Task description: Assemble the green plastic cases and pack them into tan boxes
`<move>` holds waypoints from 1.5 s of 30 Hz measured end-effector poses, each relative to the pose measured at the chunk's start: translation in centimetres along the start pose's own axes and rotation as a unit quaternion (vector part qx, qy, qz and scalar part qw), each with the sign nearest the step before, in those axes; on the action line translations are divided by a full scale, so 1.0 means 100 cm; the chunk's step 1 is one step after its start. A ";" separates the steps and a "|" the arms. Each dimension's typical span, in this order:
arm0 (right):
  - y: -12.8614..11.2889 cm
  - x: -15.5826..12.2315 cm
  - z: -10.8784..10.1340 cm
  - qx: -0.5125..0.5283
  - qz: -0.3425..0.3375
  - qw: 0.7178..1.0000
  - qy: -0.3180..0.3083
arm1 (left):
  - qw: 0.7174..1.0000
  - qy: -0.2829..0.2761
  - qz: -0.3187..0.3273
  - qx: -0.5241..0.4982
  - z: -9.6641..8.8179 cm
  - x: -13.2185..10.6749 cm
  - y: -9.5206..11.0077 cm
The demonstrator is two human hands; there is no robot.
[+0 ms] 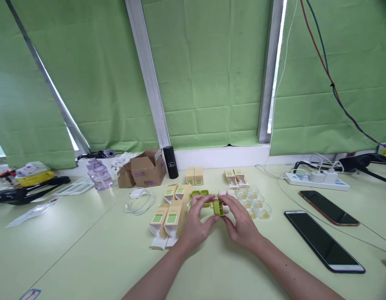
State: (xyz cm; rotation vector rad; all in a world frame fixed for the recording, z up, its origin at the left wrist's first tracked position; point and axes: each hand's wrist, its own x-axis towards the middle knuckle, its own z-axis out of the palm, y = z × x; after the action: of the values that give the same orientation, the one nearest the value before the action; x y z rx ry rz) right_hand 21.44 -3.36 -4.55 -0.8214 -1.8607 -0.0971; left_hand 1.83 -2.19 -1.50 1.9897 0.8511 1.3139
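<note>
Between my left hand (pixel 197 221) and my right hand (pixel 242 221) is a small olive-green plastic case (pixel 218 208). Fingers and thumbs of both hands pinch it from either side, just above the table. Behind my left fingers stand more green cases (pixel 199 193), partly hidden. Pinkish-white round pieces (pixel 226 193) lie just beyond my right fingers. To the right of them sit several clear plastic containers (pixel 258 205) with yellow centres. Close to my left wrist lie several small beige cardboard boxes (pixel 172 220) with green squares and open white flaps.
Further back are closed beige boxes (pixel 194 176), open boxes (pixel 236 178), a brown carton (pixel 148 170) and a black bottle (pixel 170 162). A white charger cable (pixel 139 200) and purple bottle (pixel 99 175) lie left. Two phones (pixel 324 241) and a power strip (pixel 318 181) are at right.
</note>
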 end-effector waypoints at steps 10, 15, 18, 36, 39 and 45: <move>0.000 0.001 0.000 0.019 0.029 0.999 0.027 | 0.996 0.042 -0.045 0.060 0.002 0.004 -0.007; 0.002 0.000 0.001 0.023 0.024 0.999 0.018 | 0.997 0.024 -0.053 0.058 0.005 0.005 -0.006; 0.001 0.000 0.001 0.028 0.022 0.999 0.013 | 0.997 0.019 -0.056 0.052 0.005 0.005 -0.004; 0.001 0.000 0.002 0.035 0.022 0.999 -0.003 | 0.996 0.020 -0.065 0.049 0.005 0.006 -0.003; 0.002 0.000 0.002 0.038 0.021 0.999 0.000 | 0.996 0.023 -0.067 0.048 0.005 0.006 -0.003; 0.001 0.001 0.002 0.044 0.022 0.999 0.004 | 0.996 0.018 -0.077 0.044 0.004 0.007 -0.003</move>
State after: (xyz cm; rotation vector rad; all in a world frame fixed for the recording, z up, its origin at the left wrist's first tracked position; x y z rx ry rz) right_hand 21.33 -3.18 -4.60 -0.7983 -1.8253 0.0096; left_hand 2.36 -1.53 -1.51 1.9291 1.0742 1.2469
